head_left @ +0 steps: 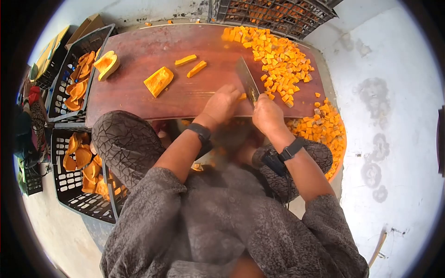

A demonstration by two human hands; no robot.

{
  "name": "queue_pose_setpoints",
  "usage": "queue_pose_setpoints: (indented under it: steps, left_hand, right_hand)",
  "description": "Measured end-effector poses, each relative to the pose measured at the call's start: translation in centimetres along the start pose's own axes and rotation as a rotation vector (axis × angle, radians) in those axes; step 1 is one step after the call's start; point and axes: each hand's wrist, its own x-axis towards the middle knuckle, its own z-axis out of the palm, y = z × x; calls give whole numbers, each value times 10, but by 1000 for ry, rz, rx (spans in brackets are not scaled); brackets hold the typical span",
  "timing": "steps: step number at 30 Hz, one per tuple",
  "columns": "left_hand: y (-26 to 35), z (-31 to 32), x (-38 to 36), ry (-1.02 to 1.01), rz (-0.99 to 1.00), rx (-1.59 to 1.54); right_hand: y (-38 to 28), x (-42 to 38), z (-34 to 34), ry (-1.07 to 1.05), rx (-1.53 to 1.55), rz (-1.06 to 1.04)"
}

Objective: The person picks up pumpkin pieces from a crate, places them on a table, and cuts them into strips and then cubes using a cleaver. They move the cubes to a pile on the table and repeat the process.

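Note:
My right hand (269, 116) is closed around the handle of a broad-bladed cleaver (248, 78), its blade standing on edge over the board. Just left of the blade, my left hand (221, 104) is closed on a pumpkin strip; only a small orange end (243, 96) shows past the fingers. To the left on the reddish-brown board (125, 95) lie a pumpkin chunk (159, 82) and two cut sticks (196, 69). A large heap of diced pumpkin (282, 60) covers the right side of the board, close to the cleaver.
More pumpkin cubes (324, 134) fill a round container below the board's right edge. A curved pumpkin piece (107, 65) rests at the board's left edge. Black crates (69, 187) with pumpkin pieces stand at left; another crate (273, 18) is behind. A white wall (394, 60) bounds the right.

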Motion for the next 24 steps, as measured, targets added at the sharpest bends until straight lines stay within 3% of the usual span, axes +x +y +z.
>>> queue_pose_setpoints:
  steps: [1,12,24]
  left_hand:
    - [-2,-1,0,-66,-24,19]
    - [-5,6,-2,8,-64,-25]
    - [7,-7,4,47,-39,-80]
  right_hand:
    - [0,5,0,8,-1,-9]
    - [-21,-26,-44,17,98,12]
    - [-12,-17,-5,-27,49,-58]
